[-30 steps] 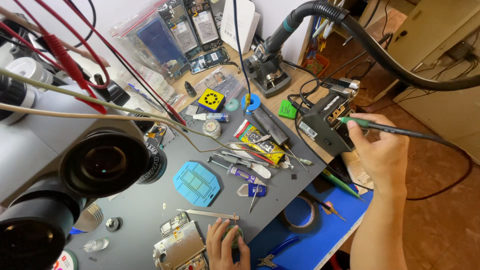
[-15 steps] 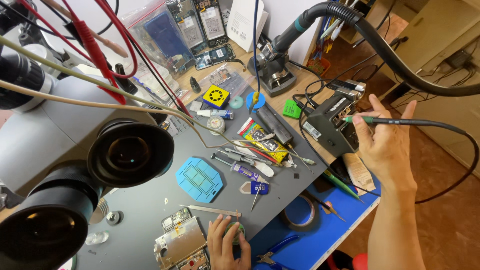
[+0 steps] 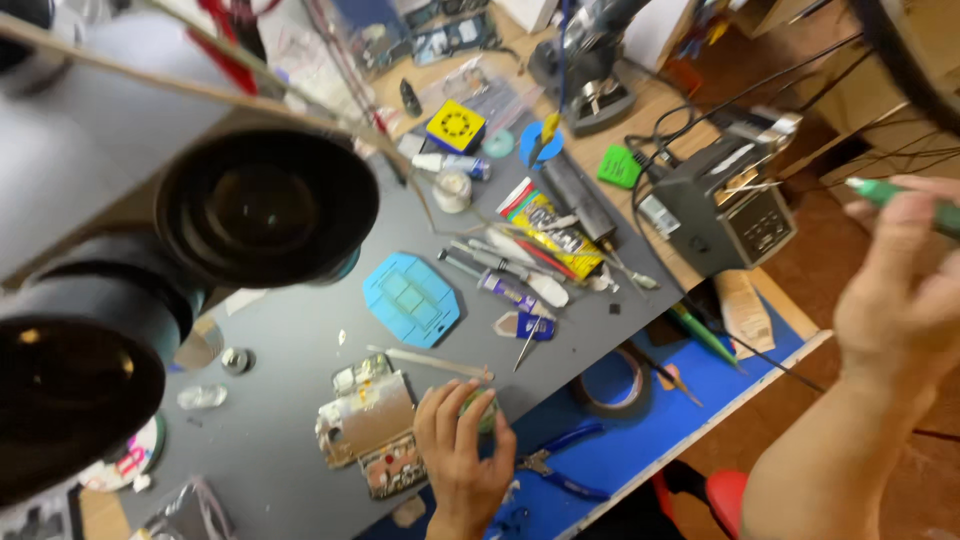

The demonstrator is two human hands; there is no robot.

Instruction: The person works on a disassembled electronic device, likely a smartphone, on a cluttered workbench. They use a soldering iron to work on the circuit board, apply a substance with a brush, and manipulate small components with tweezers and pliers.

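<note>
2 hands busy: right hand (image 3: 905,290) gripping slim, light green-handled soldering iron (image 3: 900,200) at 3 o'clock; left hand (image 3: 462,450) pinning thin, fragile opened phone (image 3: 370,425) at 6 o'clock on desk (image 3: 300,330).

**Where things lie on the table**

The microscope eyepieces (image 3: 200,260) fill the near left, above the table (image 3: 290,440). At the near edge the left hand (image 3: 462,455) rests just right of the opened phone board (image 3: 370,425). Pliers (image 3: 560,470) lie right of that hand, a tape roll (image 3: 608,380) beyond them. A flat tray (image 3: 410,298) sits mid-table, tweezers and tools (image 3: 510,275) to its right. The soldering station (image 3: 722,212) stands far right; the right hand (image 3: 900,300) hangs beyond the table's edge.
</note>
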